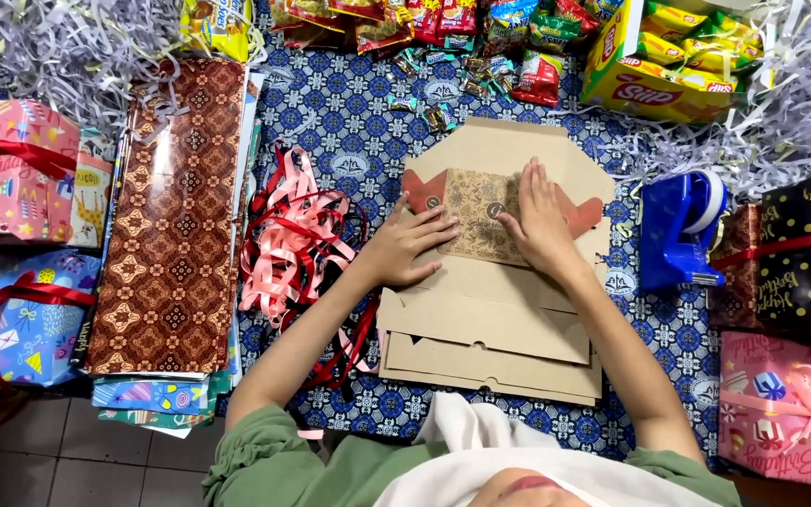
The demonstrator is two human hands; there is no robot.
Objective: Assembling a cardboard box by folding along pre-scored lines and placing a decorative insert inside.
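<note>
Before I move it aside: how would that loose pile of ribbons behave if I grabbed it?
The ribbon pile is probably floppy and light: thin pink and red strips in loose loops. Likely to trail and snag, since strands run under the left hand.

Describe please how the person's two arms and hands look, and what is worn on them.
Both hands, left hand and right hand, are bare: no gloves, rings or watch visible. The forearms are uncovered. Green sleeves are bunched near the elbows.
</note>
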